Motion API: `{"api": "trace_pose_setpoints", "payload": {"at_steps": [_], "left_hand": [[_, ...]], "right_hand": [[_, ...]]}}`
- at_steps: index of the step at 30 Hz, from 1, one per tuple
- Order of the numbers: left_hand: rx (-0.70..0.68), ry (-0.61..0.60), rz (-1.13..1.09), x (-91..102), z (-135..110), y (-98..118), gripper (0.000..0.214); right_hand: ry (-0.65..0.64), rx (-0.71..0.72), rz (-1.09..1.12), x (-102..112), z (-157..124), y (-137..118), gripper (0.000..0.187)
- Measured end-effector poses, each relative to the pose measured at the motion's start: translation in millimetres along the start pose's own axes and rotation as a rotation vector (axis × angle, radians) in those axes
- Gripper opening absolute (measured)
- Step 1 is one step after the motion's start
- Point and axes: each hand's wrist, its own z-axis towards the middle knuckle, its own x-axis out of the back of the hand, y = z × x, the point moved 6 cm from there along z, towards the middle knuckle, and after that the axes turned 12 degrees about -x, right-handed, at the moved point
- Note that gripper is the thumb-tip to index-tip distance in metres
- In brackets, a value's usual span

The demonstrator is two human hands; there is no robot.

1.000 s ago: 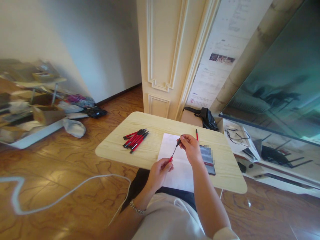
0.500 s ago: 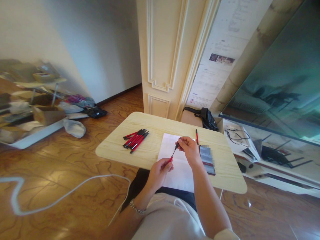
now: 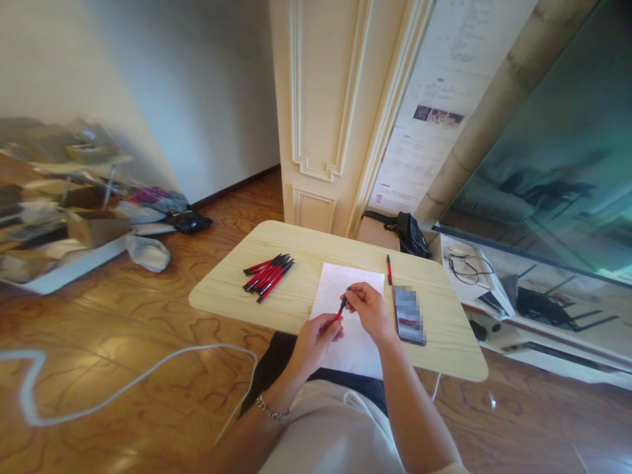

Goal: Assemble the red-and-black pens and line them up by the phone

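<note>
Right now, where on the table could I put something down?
Bare table shows between the pen pile and paper, left of the pile, and right of the dark-screened device. It's crowded over the paper, where the left hand and right hand hold a pen.

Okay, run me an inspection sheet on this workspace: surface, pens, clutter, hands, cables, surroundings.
Surface: pale wood-grain table with rounded corners, bearing a white paper sheet.
Pens: red plastic pen barrel and black pen part meet above the sheet, joint unclear; pile of slim red-and-black pens at left; single red-and-black pen at right.
Clutter: dark rectangular phone, right of the sheet.
Hands: left hand grips the barrel; right hand pinches the black part.
Cables: long white cable along the floor, left.
Surroundings: black bag behind the table; large dark glossy screen, right; heaped boxes and bags, left, blurred.
</note>
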Motion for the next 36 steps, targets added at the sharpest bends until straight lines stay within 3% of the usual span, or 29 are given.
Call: {"api": "trace_pose_setpoints", "payload": {"at_steps": [5, 10, 22, 36], "left_hand": [[0.040, 0.004, -0.048, -1.9, 1, 2, 0.034], [0.196, -0.008, -0.180, -5.3, -2, 0, 0.039], [0.313, -0.104, -0.549, -25.4, -14, 14, 0.024], [0.390, -0.089, -0.632, -24.4, -18, 12, 0.025]], "right_hand": [[-0.003, -0.004, 0.000, 1, -3, 1, 0.025], [-0.030, 0.012, 0.011, -1, -6, -2, 0.025], [-0.098, 0.005, 0.107, -3, -16, -7, 0.030], [-0.155, -0.055, 0.136, -7, -18, -8, 0.028]]}}
